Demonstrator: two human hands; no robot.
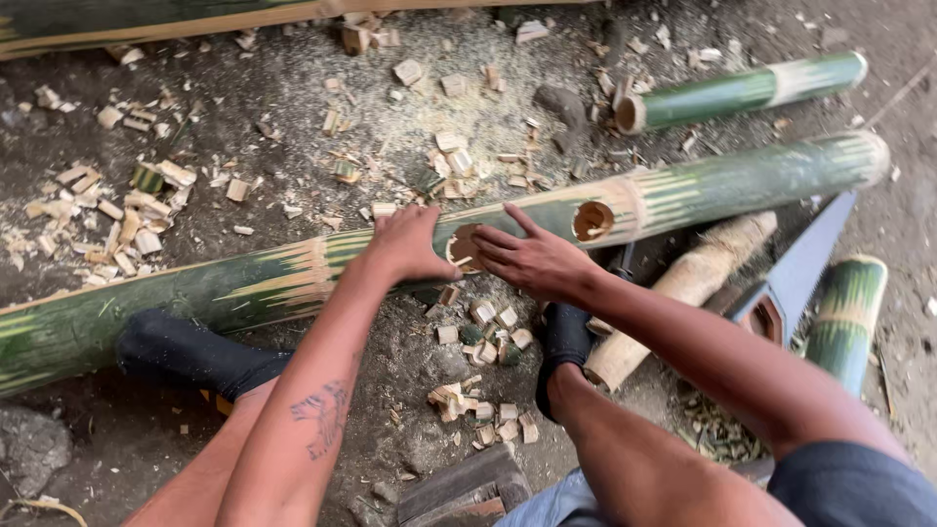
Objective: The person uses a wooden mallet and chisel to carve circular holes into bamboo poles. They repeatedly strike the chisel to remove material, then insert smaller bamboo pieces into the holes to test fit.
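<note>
1. Across the dirt floor, a long green bamboo pole lies pinned under both socked feet.
2. Two holes are already cut; chips litter the ground.
3. Left hand and right hand rest flat at the nearer hole, fingers spread, pinching nothing.
4. A saw lies idle near the floor's right edge.

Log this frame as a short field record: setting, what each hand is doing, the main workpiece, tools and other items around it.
setting: dirt ground strewn with wood chips and sawdust
left hand: flat on the long bamboo pole, beside a cut hole
right hand: open, fingers at the same hole
workpiece: green pole with a second round hole
feet: in black socks, one against the pole
nearby: handsaw, short bamboo pieces, pale log
</note>
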